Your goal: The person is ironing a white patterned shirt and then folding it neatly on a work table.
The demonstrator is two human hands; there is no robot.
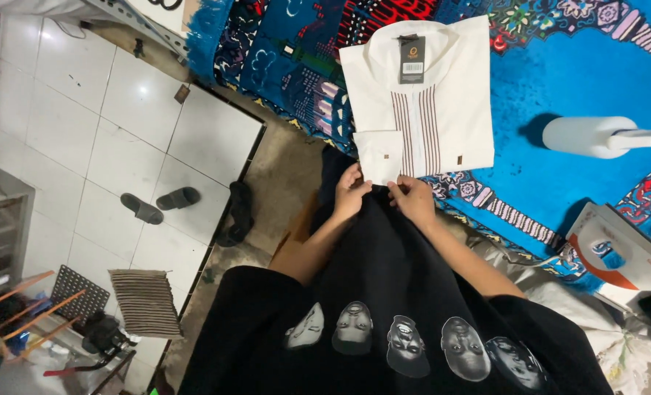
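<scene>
Your left hand [352, 192] and right hand [413, 197] sit side by side at the near edge of the folded white shirt [420, 95], which lies flat on the blue patterned rug [559, 80]. Each grip is pinched on cloth at that edge, thumbs on top; whether the fingers hold the shirt hem itself or the black fabric [384, 249] just below it, I cannot tell. Keep both pinches level and even, so the fold stays square and the cuff [379, 153] at the shirt's near left corner does not slip out. The iron [618, 252] rests well to the right of the shirt, and the white spray bottle [588, 136] lies just right of it.
</scene>
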